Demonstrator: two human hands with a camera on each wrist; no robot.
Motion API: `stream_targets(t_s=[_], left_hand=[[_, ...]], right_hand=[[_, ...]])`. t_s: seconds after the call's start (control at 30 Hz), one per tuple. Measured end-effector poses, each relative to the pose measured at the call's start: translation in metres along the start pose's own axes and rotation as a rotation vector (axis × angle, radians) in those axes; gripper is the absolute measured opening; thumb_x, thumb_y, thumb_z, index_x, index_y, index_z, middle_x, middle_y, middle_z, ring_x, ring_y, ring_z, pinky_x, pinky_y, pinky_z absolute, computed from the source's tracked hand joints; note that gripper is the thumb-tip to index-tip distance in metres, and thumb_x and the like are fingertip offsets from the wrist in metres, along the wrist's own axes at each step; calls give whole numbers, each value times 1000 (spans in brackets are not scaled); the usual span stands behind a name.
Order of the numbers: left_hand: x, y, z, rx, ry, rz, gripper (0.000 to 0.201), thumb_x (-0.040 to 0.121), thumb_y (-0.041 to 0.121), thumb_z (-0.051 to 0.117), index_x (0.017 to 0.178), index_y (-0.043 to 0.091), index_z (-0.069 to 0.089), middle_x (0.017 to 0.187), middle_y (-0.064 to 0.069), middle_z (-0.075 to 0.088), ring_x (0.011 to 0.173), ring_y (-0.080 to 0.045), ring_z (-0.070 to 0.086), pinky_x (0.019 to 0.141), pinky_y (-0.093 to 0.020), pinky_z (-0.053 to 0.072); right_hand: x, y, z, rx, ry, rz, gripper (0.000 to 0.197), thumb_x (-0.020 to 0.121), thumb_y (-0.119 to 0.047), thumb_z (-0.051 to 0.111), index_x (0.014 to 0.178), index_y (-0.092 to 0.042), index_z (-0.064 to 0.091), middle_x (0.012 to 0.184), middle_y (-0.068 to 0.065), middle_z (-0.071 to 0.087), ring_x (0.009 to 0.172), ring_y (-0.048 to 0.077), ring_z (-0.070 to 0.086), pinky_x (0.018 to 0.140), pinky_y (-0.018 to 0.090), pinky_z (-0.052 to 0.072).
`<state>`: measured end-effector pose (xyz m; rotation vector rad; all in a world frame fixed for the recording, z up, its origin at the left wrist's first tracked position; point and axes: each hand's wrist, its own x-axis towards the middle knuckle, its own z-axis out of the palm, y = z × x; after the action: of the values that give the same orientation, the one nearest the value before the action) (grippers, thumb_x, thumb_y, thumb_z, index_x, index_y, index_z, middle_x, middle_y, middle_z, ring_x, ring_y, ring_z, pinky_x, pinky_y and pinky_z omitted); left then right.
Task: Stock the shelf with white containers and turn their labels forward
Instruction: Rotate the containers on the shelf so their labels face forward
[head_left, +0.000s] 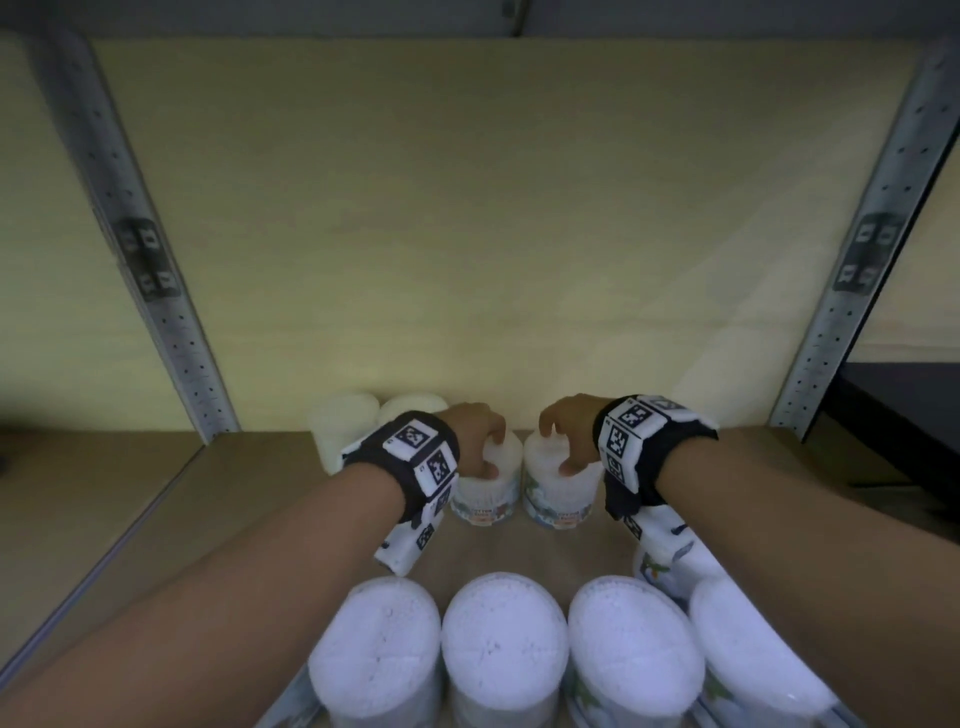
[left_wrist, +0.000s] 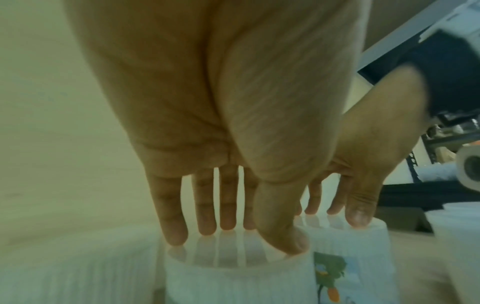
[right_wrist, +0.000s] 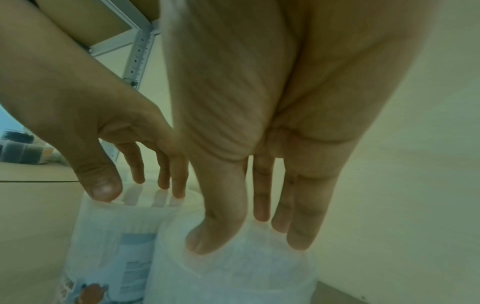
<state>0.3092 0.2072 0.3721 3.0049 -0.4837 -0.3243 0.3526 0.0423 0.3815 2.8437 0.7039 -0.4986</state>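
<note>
Left hand (head_left: 475, 439) grips lid of left container (head_left: 488, 488); right hand (head_left: 566, 434) grips right container (head_left: 561, 488). Two more containers (head_left: 345, 431) behind-left; front row (head_left: 504, 644) crowds shelf (head_left: 119, 519) edge.

- Stockroom or shop storage, prob.
- Metal rack uprights (head_left: 171, 322) w/ punched holes, tagged w/ markers.
- Board shelf (head_left: 119, 499), plain pale back wall (head_left: 493, 234).
- Many identical white containers (head_left: 501, 644) in rows at shelf's front edge.
- More racking (left_wrist: 426, 148) off to the side.
</note>
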Motion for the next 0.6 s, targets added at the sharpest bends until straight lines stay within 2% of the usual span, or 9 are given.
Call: stream_targets(t_s=[0.13,0.17,0.3,0.37,0.47,0.6], left_hand=[[-17,13,-1,55,-60,-7,55,86,27,67,133,7,45,137,-13,46,123,-29,48,100,-35,41],[-21,17,-1,68,-66,-3,55,86,26,67,133,7,45,137,-14,46,123,-29,48,100,-34,41],[-34,29,-2,91,-79,22,54,86,23,68,131,3,46,135,-16,48,121,-30,49,96,-33,41],[-40,33,-1,94,-77,30,53,85,21,69,129,2,47,134,-17,49,119,-30,51,95,-33,42],[-50,39,3,97,-71,30,53,86,21,68,130,2,46,135,-16,50,120,-29,51,95,-34,43],[-61,45,7,111,-66,27,53,86,23,68,130,3,47,134,-14,51,119,-30,52,95,-36,44]], right_hand=[[-16,-7,5,48,-23,1,66,86,-22,69,140,5,42,145,19,44,131,28,47,105,35,40],[-20,-8,7,57,-16,-8,65,86,-22,69,139,4,42,145,17,44,131,27,47,104,33,40],[-33,-8,16,56,-18,-18,69,81,-24,75,140,-7,44,145,7,44,129,22,49,95,23,41],[-38,-10,19,26,0,-5,69,78,-26,78,137,-9,47,141,7,48,125,23,52,91,24,43],[-49,-16,21,3,-28,32,67,78,-25,77,135,-7,46,139,10,50,123,26,53,93,29,44],[-53,-18,27,-33,-41,41,81,65,-31,85,133,-25,41,132,-2,52,112,22,58,84,24,43]])
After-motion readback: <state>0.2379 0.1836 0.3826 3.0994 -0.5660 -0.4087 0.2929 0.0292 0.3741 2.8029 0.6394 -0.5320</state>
